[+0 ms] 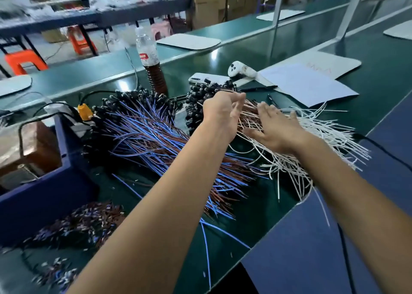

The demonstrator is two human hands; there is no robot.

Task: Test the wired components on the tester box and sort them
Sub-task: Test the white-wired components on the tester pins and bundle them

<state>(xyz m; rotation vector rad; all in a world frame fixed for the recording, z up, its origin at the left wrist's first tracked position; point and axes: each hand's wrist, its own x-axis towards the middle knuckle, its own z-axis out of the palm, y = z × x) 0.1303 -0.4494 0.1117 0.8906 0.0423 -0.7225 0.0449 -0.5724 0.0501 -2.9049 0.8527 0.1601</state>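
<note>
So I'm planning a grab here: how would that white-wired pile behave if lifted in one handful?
The white-wired pile probably flops, since its thin leads splay and curve loosely. Crossing strands suggest it would snag, dragging neighbours along. Likely top-heavy toward the black component ends.

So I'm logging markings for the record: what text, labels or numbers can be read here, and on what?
No text reads clearly.
Bottle label: red and white, too blurred to read.
Paper: faint red handwriting near its far edge, illegible.
Phone and white controller: no readable marks.
</note>
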